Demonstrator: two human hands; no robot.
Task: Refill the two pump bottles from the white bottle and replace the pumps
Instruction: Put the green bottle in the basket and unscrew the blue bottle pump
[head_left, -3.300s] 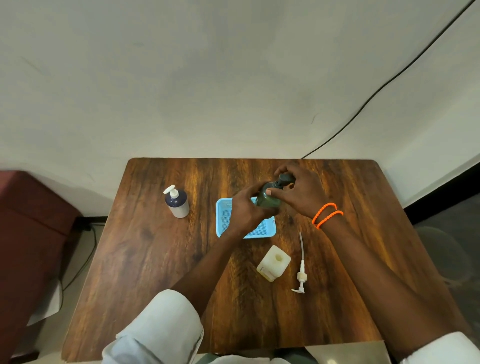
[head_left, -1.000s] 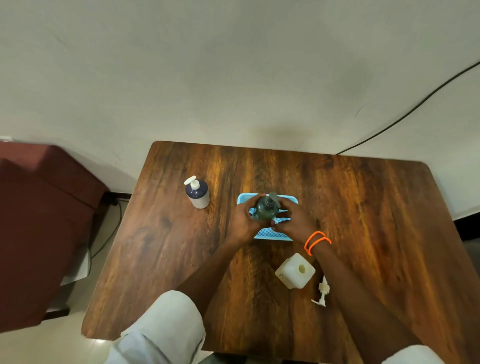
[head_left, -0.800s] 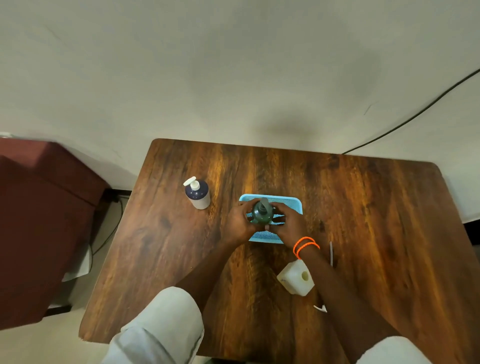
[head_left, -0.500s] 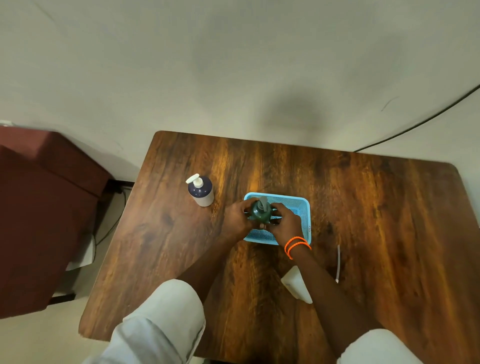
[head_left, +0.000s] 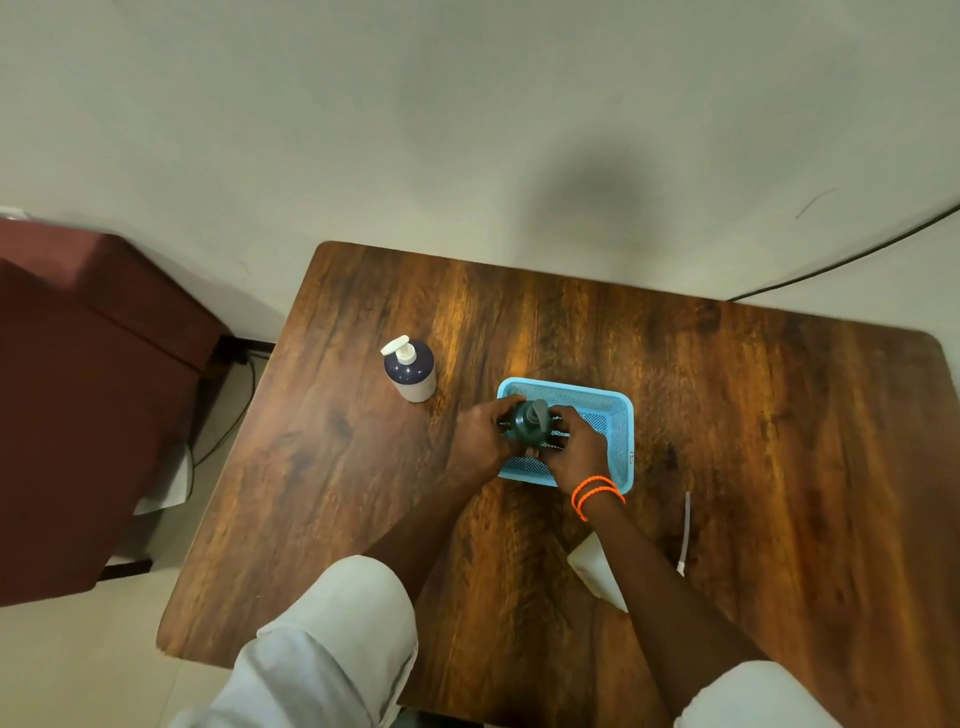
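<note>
Soft, even light — warm glare on the table (head_left: 519, 358), edges bowed.

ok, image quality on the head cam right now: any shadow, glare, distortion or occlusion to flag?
Head view: a soft shadow on the wall above the table; a warm sheen on the wood by the blue basket; wide-angle bending of the table's edges; the right forearm hides most of the white bottle; both hands cover the green bottle.

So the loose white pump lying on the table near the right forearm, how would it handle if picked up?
The loose white pump with its thin dip tube looks light. The long narrow tube would probably flex and may roll if nudged. Its head is hidden behind the forearm.
</note>
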